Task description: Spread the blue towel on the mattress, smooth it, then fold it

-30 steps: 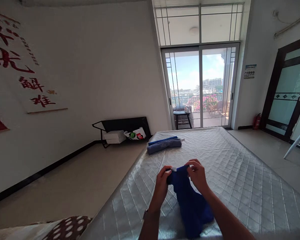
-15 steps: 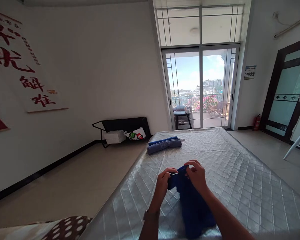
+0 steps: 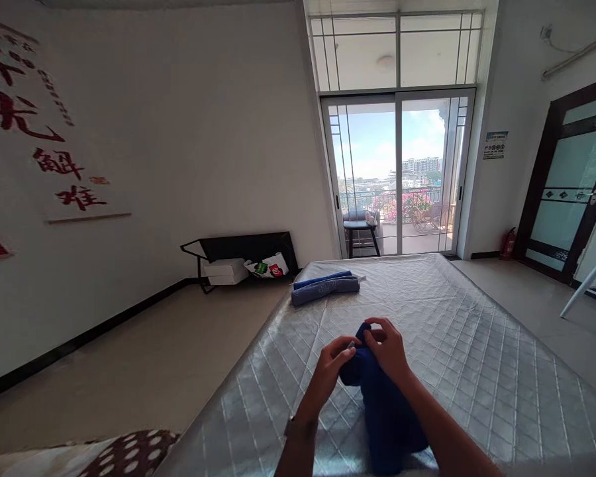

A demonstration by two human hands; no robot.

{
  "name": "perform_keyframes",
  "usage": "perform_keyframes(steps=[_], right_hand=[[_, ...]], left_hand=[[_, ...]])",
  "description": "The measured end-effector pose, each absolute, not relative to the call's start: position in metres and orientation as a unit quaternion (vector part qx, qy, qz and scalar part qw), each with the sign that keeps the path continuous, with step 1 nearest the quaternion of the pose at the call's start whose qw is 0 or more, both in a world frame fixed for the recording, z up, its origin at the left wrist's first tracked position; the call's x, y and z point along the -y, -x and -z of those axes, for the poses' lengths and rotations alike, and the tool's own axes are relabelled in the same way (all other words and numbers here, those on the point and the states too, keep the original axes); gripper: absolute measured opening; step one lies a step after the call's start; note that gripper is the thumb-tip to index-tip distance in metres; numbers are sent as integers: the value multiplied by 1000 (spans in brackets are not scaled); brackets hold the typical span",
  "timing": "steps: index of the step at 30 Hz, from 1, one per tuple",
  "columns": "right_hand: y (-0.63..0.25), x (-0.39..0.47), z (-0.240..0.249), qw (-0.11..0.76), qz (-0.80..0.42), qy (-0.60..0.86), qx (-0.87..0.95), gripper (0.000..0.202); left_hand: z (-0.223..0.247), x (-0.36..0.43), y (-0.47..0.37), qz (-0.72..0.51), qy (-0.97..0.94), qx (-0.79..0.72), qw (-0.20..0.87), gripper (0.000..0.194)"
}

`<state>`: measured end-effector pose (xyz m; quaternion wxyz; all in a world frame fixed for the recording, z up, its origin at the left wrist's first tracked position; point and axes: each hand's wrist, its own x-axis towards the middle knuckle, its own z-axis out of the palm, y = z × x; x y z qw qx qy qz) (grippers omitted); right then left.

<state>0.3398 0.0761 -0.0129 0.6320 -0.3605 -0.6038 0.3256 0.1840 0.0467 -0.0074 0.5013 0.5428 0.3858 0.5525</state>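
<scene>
A dark blue cloth (image 3: 391,424), perhaps a garment, hangs and lies in front of me over the silver quilted mattress (image 3: 481,377). Its upper end is bunched between my two hands. My left hand (image 3: 332,366) pinches the cloth's left side with thumb and fingers. Close beside it, my right hand (image 3: 388,350) grips the top edge, where a small tip of cloth sticks up. Further back on the mattress lie a greyish-blue rolled cloth (image 3: 325,290) with faint lettering and a brighter blue folded cloth (image 3: 322,279) right behind it.
A black rack (image 3: 243,246) lies against the left wall, with a white box (image 3: 225,271) and a printed bag (image 3: 268,266) in it. Brown polka-dot fabric (image 3: 129,454) is at bottom left. Beyond the mattress are sliding glass doors (image 3: 400,175). White legs (image 3: 589,281) stand at right.
My hands have come closer together. The cloth's top edge, stretched between them before, is now bunched, with a tip pointing up. The view has shifted slightly.
</scene>
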Motion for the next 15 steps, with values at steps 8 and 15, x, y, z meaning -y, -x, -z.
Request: perform_keyframes(steps=[8, 15], right_hand=[[-343, -72, 6, 626, -271, 346, 644, 24], [-339, -62, 8, 587, -227, 329, 704, 31]], left_hand=[[-3, -47, -186, -636, -382, -346, 574, 35], [5, -50, -188, -678, -461, -418, 391, 30]])
